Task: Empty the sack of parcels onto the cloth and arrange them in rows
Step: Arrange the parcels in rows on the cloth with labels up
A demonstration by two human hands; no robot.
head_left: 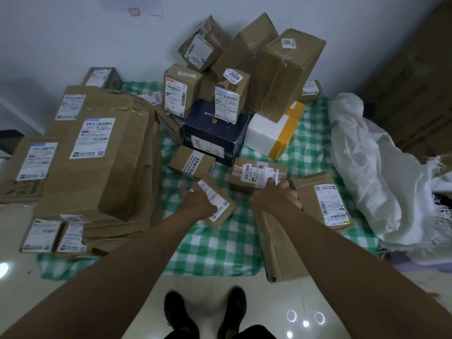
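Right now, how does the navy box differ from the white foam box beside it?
The navy box is dark with gold lettering; the white foam box is plain white with yellow tape. A small carton stands on the navy one; a big brown carton leans on the foam one. Both sit on the checked cloth.

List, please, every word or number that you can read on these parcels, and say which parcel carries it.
"2009": sticker on top of the small upright carton.
"1": label of the taller carton beside it.
"SIGN", upside down, its start hidden: dark blue box.
All other shipping labels: too small or blurred to read.
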